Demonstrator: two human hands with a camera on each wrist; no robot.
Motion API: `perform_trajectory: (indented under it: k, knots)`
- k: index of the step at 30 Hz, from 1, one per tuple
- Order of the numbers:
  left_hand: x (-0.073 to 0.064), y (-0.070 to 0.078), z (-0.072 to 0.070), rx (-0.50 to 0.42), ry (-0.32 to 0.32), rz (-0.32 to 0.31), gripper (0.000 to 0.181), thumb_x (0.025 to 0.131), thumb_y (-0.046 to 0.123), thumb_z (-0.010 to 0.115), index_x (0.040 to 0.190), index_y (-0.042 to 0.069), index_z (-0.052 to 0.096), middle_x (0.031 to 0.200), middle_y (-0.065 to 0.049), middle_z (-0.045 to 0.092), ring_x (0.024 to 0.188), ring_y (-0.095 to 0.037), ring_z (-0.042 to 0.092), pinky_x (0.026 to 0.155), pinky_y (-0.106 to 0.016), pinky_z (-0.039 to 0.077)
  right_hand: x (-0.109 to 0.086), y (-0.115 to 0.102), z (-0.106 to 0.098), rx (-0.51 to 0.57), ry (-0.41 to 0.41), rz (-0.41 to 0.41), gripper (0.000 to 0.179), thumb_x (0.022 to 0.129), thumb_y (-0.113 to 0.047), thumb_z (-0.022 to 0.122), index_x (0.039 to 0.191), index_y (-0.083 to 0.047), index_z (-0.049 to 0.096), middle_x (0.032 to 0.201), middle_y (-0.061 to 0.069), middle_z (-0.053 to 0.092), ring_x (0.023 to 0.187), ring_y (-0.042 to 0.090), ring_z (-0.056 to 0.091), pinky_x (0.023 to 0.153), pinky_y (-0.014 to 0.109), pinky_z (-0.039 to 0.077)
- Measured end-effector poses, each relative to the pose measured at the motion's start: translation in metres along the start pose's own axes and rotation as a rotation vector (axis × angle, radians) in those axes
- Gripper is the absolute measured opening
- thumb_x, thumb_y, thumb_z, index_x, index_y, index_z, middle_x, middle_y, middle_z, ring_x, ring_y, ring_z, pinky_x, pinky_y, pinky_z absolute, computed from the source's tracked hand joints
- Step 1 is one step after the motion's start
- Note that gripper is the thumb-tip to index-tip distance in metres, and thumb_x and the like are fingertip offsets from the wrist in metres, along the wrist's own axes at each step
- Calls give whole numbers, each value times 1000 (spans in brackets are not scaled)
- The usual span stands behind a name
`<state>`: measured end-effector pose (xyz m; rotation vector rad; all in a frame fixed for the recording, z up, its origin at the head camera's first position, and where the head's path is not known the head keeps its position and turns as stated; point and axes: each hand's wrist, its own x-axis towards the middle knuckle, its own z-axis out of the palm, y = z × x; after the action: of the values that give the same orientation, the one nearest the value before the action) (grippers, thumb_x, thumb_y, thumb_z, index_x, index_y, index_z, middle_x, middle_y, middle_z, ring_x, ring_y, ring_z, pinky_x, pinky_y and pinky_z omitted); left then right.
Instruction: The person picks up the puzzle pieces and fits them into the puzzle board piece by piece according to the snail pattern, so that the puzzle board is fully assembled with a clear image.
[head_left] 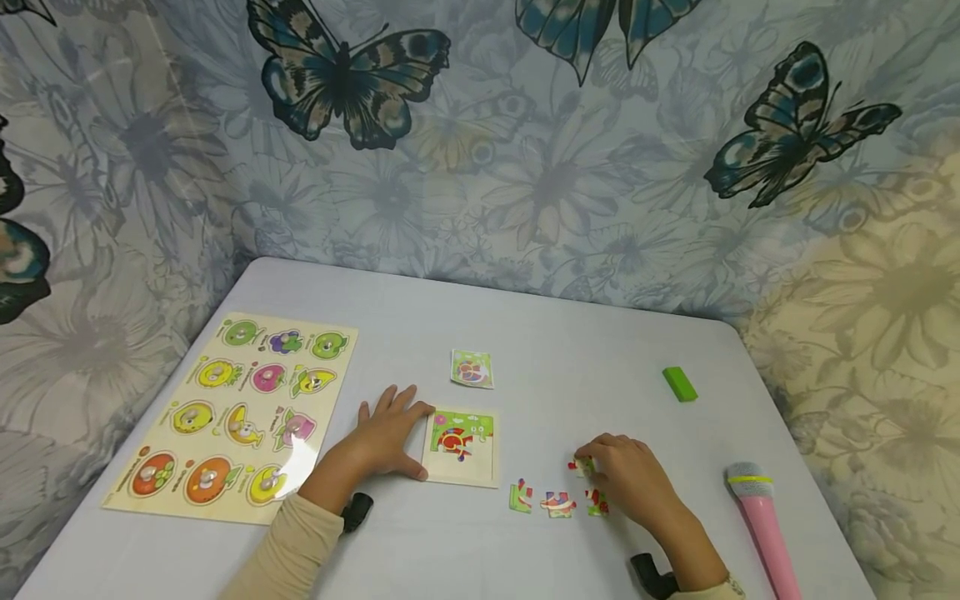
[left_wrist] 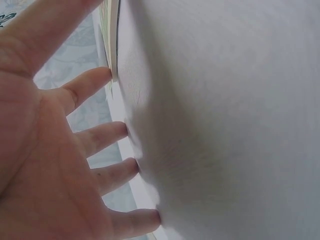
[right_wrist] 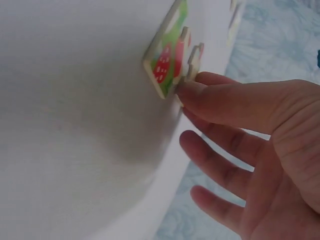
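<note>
A small square jigsaw board (head_left: 459, 475) lies mid-table, its upper part filled with pieces showing a red cartoon animal on green. My left hand (head_left: 382, 437) spreads its fingers at the board's left side; the thumb and index finger touch its edge. In the left wrist view the other fingertips (left_wrist: 131, 165) rest on the white tabletop. To the right, my right hand (head_left: 630, 479) pinches a jigsaw piece (head_left: 582, 468) between thumb and index finger, partly hidden by them. Beside it lie loose pieces: one with red and white dots (head_left: 597, 502), a striped one (head_left: 558, 504) and a green-edged one (head_left: 521, 496).
Behind the board lies a small square picture card (head_left: 472, 369). A large fruit peg board (head_left: 341, 354) covers the table's left side. Toward the right are a green block (head_left: 680, 384) and a pink toy microphone (head_left: 765, 521). Butterfly-patterned walls (head_left: 555, 200) border the table.
</note>
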<state>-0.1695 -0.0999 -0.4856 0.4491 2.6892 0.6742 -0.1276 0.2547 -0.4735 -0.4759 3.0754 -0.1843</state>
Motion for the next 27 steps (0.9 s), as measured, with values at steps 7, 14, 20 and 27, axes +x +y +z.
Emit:
perform_trajectory:
  k: [7, 14, 20, 27]
  knots:
    - [-1, 2, -3, -2, -1, -4, 89, 59, 34, 93, 137, 19, 51, 157, -17, 27, 146, -44, 13, 106, -76, 12, 0, 3, 1, -6, 22, -39, 35, 66, -7, 87, 98, -15, 74, 101, 0, 71, 102, 27, 65, 89, 55, 48]
    - [-2, 3, -4, -4, -8, -9, 89, 59, 33, 93, 136, 19, 52, 157, -17, 26, 146, -45, 13, 106, -76, 11, 2, -6, -1, -43, 42, -85, 35, 64, -8, 89, 96, -14, 75, 97, -2, 70, 98, 25, 65, 93, 53, 47]
    - [-1, 4, -4, -4, -7, -11, 88, 59, 33, 93, 136, 19, 52, 157, -16, 26, 146, -44, 13, 106, -76, 11, 17, -32, -6, -61, 48, -170, 30, 69, -9, 86, 96, -16, 76, 98, -3, 69, 97, 21, 64, 95, 48, 47]
    - [-2, 4, -2, -10, -1, -14, 89, 58, 33, 93, 136, 19, 52, 157, -16, 27, 146, -44, 13, 106, -76, 12, 41, -69, -3, -64, 94, -350, 27, 72, -13, 84, 97, -18, 76, 96, -2, 69, 93, 18, 63, 92, 41, 48]
